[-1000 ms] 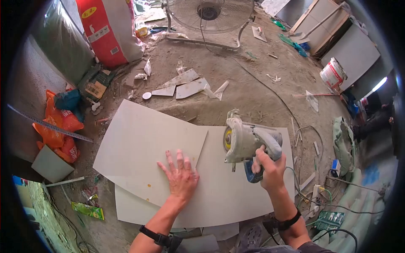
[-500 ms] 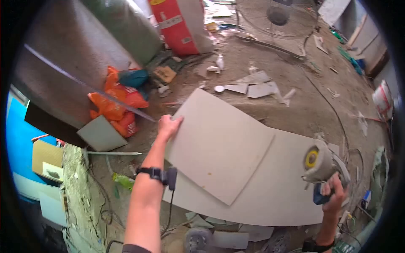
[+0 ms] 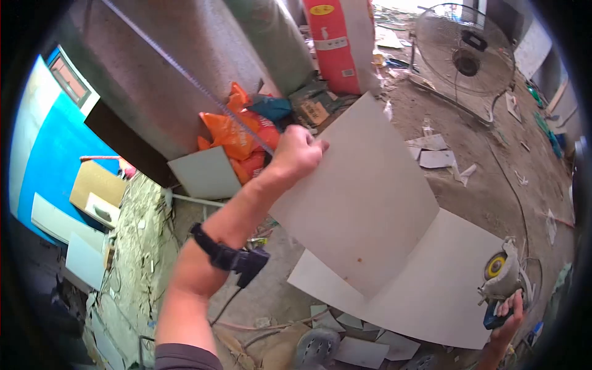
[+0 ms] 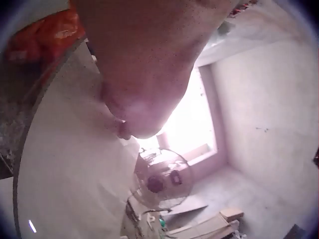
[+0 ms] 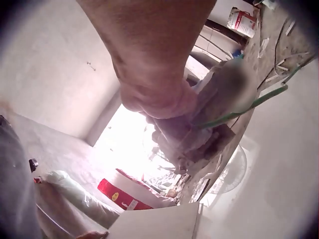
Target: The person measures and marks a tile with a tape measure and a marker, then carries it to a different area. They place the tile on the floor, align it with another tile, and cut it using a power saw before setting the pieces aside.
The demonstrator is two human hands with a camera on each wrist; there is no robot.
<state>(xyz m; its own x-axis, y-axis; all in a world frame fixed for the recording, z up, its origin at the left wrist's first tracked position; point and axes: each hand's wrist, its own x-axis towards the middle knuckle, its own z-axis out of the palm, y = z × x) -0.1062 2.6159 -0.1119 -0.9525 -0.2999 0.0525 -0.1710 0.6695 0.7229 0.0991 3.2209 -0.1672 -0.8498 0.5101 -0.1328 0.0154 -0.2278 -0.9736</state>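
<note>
My left hand (image 3: pixel 299 151) grips the far left edge of a pale, off-white tile (image 3: pixel 364 185), which is tilted with that edge raised. In the left wrist view the tile (image 4: pixel 75 149) stands steeply beside the hand. Under its near right part lies a second, larger pale tile (image 3: pixel 444 283), flat and partly covered. Off to the right, my right hand (image 3: pixel 510 311) holds a dusty handheld tile cutter (image 3: pixel 507 280) by its handle, its yellow-centred disc facing left. The cutter overlaps the right end of the lower tile in the head view.
Orange bags (image 3: pixel 231 132) and a small square tile (image 3: pixel 206 172) lie against the left wall. A floor fan (image 3: pixel 465 61) and a red-and-white sack (image 3: pixel 333 46) stand farther back. Tile offcuts (image 3: pixel 436 159) litter the dusty floor. A shoe (image 3: pixel 317 348) is at the near edge.
My left hand has gone from lying on the upper tile to gripping its far left edge, and that edge has risen. The view has swung left; the cutter stays in my right hand.
</note>
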